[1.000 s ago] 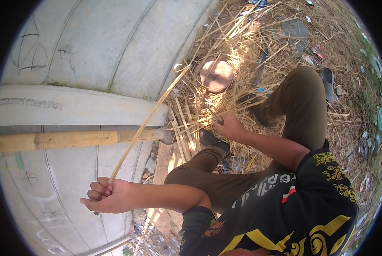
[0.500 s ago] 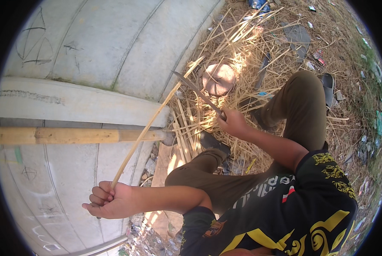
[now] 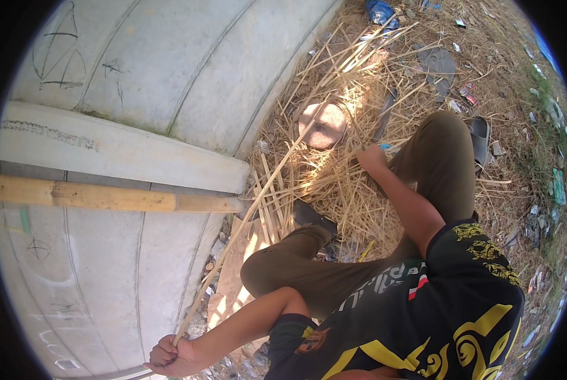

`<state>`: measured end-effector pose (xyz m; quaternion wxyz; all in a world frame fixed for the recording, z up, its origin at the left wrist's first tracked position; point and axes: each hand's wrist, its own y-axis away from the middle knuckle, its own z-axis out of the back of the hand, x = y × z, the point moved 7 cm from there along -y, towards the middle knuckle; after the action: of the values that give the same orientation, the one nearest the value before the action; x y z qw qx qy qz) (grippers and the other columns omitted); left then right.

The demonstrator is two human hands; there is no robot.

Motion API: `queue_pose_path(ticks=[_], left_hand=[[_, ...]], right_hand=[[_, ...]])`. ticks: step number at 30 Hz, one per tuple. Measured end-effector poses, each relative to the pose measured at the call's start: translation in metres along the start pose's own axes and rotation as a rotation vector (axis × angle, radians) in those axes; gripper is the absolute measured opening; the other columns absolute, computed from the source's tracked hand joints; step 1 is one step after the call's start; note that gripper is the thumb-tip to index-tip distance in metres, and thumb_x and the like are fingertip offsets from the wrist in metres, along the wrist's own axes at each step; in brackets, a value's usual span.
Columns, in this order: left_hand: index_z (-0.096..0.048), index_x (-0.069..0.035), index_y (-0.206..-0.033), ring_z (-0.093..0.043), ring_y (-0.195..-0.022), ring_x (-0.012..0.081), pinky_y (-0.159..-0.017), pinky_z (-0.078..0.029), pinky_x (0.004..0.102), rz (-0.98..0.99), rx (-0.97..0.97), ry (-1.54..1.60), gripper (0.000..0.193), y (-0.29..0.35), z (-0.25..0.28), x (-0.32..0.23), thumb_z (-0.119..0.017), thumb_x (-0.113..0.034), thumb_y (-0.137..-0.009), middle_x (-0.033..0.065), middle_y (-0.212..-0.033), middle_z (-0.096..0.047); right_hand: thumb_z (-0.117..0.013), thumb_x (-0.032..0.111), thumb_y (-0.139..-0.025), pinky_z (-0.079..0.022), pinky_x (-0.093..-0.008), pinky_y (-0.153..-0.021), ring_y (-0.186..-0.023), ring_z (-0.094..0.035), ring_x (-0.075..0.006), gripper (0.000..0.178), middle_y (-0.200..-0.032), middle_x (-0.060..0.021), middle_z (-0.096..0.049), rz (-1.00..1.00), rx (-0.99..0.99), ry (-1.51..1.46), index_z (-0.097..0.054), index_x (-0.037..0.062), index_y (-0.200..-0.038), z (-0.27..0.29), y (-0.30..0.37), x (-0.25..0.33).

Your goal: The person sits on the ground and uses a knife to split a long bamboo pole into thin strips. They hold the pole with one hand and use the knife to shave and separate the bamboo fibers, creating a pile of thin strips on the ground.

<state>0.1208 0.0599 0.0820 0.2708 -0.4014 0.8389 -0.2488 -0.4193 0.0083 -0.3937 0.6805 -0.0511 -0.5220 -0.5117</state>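
Observation:
My left hand (image 3: 169, 356), low at the left, is closed around the near end of a long, thin bamboo strip (image 3: 258, 201). The strip slants up and away, its far end lying over a round wooden block (image 3: 322, 130) on the ground. My right hand (image 3: 372, 159) grips the handle of a long knife (image 3: 357, 128). Its narrow dark blade points away from me beside the block's right edge and is hard to make out against the shavings. Blade and strip look apart.
Bamboo shavings (image 3: 353, 202) and loose strips cover the ground around the block. A thick bamboo pole (image 3: 112, 195) juts from the left along a concrete wall (image 3: 169, 63). Another dark blade-like piece (image 3: 386, 114) lies to the block's right. A sandal (image 3: 479, 139) is beside my bent knee.
My left hand has drawn down toward me with the bamboo strip, whose far end now crosses the block. My right hand has swung the knife to the right, away from the strip.

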Motion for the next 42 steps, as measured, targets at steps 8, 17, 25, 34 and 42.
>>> queue_pose_path(ticks=[8,17,25,34,42], left_hand=[[-0.024,-0.019,-0.058,-0.020,-0.046,0.0090,-0.042,-0.020,0.0239,-0.085,0.055,-0.023,0.047,-0.024,0.006,0.017,-0.054,-0.009,-0.093,-0.0049,-0.053,-0.019],[-0.025,-0.017,-0.058,-0.015,-0.046,0.0100,-0.043,-0.015,0.0252,0.270,0.199,0.090,0.043,0.025,-0.081,0.153,-0.047,-0.029,-0.093,-0.0022,-0.052,-0.021],[-0.026,-0.017,-0.058,-0.014,-0.045,0.0104,-0.044,-0.014,0.0285,0.406,0.324,-0.005,0.041,0.051,-0.096,0.198,-0.046,-0.029,-0.092,-0.0018,-0.050,-0.022],[-0.027,-0.017,-0.059,-0.016,-0.045,0.0111,-0.048,-0.014,0.0302,0.506,0.423,0.105,0.044,0.064,-0.102,0.207,-0.039,-0.032,-0.098,-0.0022,-0.049,-0.024],[-0.029,-0.017,-0.059,-0.017,-0.047,0.0102,-0.049,-0.015,0.0297,0.554,0.593,0.145,0.046,0.064,-0.104,0.217,-0.038,-0.035,-0.100,-0.0027,-0.050,-0.025]], right_hand=[[-0.064,0.016,-0.083,-0.038,-0.0370,-0.045,-0.046,-0.044,-0.0178,0.019,-0.058,-0.0045,-0.045,-0.347,0.228,-0.768,-0.051,0.0060,-0.073,-0.025,0.032,0.025],[-0.062,0.016,-0.084,-0.039,-0.0358,-0.046,-0.047,-0.043,-0.0152,0.016,-0.057,-0.0017,-0.042,-0.327,0.288,-0.920,-0.050,0.0087,-0.076,-0.025,0.041,0.047],[-0.062,0.015,-0.082,-0.037,-0.0367,-0.043,-0.045,-0.042,-0.0165,0.016,-0.058,-0.0038,-0.042,-0.300,0.310,-0.879,-0.050,0.0053,-0.081,-0.031,0.043,0.048],[-0.062,0.018,-0.086,-0.039,-0.0346,-0.049,-0.048,-0.042,-0.0141,0.019,-0.058,0.0010,-0.041,-0.280,0.410,-0.853,-0.048,0.0116,-0.076,-0.042,0.048,0.049],[-0.065,0.018,-0.084,-0.039,-0.0343,-0.044,-0.044,-0.042,-0.0145,0.021,-0.056,-0.0014,-0.044,-0.220,0.404,-0.614,-0.048,0.0084,-0.076,-0.053,0.057,0.045]])
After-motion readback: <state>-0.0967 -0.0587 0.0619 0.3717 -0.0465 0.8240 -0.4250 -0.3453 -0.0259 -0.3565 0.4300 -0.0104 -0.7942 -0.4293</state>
